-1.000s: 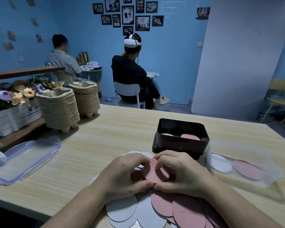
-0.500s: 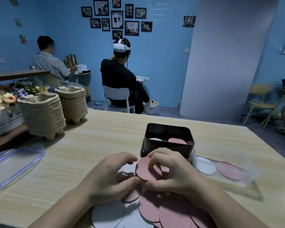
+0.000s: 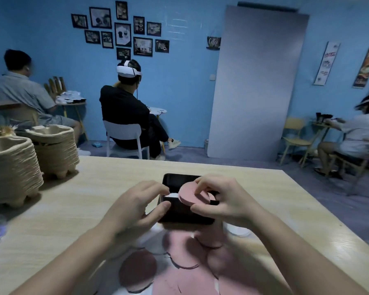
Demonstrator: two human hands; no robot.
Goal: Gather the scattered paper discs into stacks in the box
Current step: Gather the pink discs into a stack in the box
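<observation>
My right hand (image 3: pixel 219 201) pinches a small stack of pink paper discs (image 3: pixel 189 193) and holds it over the dark box (image 3: pixel 179 211) in the middle of the table. Inside the box a white disc stack (image 3: pixel 172 195) shows at the left. My left hand (image 3: pixel 136 206) hovers at the box's left side with its fingers loosely curled and nothing in them, the thumb close to the box wall. More pink discs (image 3: pixel 192 265) and pale ones lie scattered on the table in front of me, blurred.
Two stacks of pulp egg trays (image 3: pixel 30 152) stand at the table's left. A white disc (image 3: pixel 239 231) lies right of the box. The wooden table (image 3: pixel 77 209) ends at the right near the floor. People sit at small tables behind.
My right hand has lifted the pink discs from the scattered pile up and forward over the box. My left hand has let go and moved to the box's left side. The camera tilted up.
</observation>
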